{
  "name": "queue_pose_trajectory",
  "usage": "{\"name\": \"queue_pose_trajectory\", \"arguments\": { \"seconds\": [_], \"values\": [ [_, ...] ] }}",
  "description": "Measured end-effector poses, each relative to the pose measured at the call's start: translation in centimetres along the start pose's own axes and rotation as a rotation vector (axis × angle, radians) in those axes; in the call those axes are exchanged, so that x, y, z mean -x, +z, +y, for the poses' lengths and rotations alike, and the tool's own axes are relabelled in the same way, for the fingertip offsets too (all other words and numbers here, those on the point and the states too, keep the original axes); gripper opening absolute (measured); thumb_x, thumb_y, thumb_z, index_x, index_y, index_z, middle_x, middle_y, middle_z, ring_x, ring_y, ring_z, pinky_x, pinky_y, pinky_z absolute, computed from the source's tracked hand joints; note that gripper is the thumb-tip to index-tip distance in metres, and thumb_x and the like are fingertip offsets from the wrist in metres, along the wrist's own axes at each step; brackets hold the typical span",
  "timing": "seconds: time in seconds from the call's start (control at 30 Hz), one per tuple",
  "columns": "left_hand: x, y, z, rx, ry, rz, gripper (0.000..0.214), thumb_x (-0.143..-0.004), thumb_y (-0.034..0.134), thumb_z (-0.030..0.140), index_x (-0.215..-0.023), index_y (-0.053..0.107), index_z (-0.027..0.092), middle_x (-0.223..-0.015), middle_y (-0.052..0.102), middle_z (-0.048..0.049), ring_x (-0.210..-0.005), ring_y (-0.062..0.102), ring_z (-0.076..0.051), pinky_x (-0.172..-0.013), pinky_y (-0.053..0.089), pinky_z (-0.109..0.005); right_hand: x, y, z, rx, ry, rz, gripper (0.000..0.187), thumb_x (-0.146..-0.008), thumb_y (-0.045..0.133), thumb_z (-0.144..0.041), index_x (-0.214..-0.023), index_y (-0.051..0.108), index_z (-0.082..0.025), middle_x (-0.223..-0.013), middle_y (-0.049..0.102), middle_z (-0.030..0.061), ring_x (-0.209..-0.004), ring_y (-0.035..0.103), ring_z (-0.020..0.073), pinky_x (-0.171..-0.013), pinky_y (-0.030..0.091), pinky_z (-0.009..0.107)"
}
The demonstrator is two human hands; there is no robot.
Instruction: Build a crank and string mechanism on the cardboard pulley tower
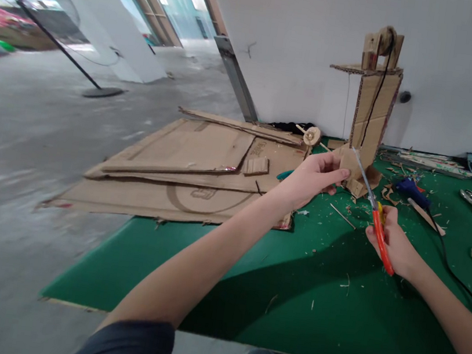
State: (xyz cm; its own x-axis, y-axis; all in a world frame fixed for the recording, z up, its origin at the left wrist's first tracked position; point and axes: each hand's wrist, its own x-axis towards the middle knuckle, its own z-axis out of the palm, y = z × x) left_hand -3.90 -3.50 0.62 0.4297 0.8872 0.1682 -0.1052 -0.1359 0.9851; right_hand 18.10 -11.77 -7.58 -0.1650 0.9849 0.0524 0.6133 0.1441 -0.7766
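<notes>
My left hand (317, 177) pinches a small piece of cardboard (350, 161) between thumb and fingers above the table. My right hand (394, 240) is wrapped round the red and yellow handles of a pair of scissors (368, 187). The blades point up and left, and their tip meets the cardboard piece's upper right side. Whether the blades are apart cannot be made out. Just behind stands a cardboard tower (375, 108) with a round cardboard wheel on top and a black cord running down its front.
Flat cardboard sheets (179, 145) lie on the left of the green table (289, 301). A blue glue gun (414, 190) with a black cable lies to the right among scraps. A wooden stick with a cardboard disc (312, 135) rests behind my left hand. A white panel (297, 56) rises at the back.
</notes>
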Motion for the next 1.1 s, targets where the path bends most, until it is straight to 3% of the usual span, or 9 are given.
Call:
{"name": "queue_pose_trajectory", "arguments": {
  "seconds": [0.53, 0.9, 1.0, 1.1],
  "values": [
    [0.0, 0.8, -0.4, -0.111, 0.091, 0.129, 0.025, -0.075, 0.076, 0.023, -0.082, 0.053, 0.015, -0.068, 0.062, 0.0014, -0.056, 0.058, -0.006, -0.051, 0.048, -0.019, 0.1, -0.5, -0.8, -0.059, 0.025, -0.033, 0.050, -0.086, 0.054, -0.043, -0.121, 0.026, -0.021, -0.069, 0.043, -0.0060, -0.053, 0.048, 0.0158, -0.049, 0.038, 0.029],
    [0.1, 0.8, -0.3, -0.166, 0.151, 0.110, 0.023, -0.076, 0.076, 0.024, -0.079, 0.054, 0.015, -0.069, 0.061, 0.0017, -0.055, 0.056, -0.005, -0.050, 0.044, -0.017, 0.0, -0.9, -0.7, -0.076, 0.000, -0.084, 0.046, -0.087, 0.055, -0.044, -0.119, 0.029, -0.023, -0.066, 0.043, -0.0070, -0.053, 0.046, 0.0149, -0.049, 0.036, 0.028],
    [0.2, 0.9, -0.3, -0.172, 0.154, 0.119, 0.022, -0.077, 0.075, 0.024, -0.079, 0.054, 0.016, -0.068, 0.061, 0.0023, -0.054, 0.055, -0.005, -0.051, 0.045, -0.018, 0.0, -1.0, -0.7, -0.011, -0.006, -0.033, 0.046, -0.087, 0.054, -0.046, -0.120, 0.033, -0.022, -0.072, 0.049, -0.0035, -0.058, 0.051, 0.0162, -0.053, 0.041, 0.029],
    [0.3, 1.0, -0.3, -0.171, 0.148, 0.128, 0.022, -0.076, 0.075, 0.025, -0.078, 0.055, 0.015, -0.067, 0.060, 0.0026, -0.053, 0.054, -0.005, -0.051, 0.044, -0.018, 0.0, -1.4, -0.9, 0.184, -0.030, 0.064, 0.041, -0.087, 0.053, -0.048, -0.114, 0.044, -0.020, -0.089, 0.060, 0.0057, -0.072, 0.058, 0.0206, -0.066, 0.046, 0.033]
  ]
}}
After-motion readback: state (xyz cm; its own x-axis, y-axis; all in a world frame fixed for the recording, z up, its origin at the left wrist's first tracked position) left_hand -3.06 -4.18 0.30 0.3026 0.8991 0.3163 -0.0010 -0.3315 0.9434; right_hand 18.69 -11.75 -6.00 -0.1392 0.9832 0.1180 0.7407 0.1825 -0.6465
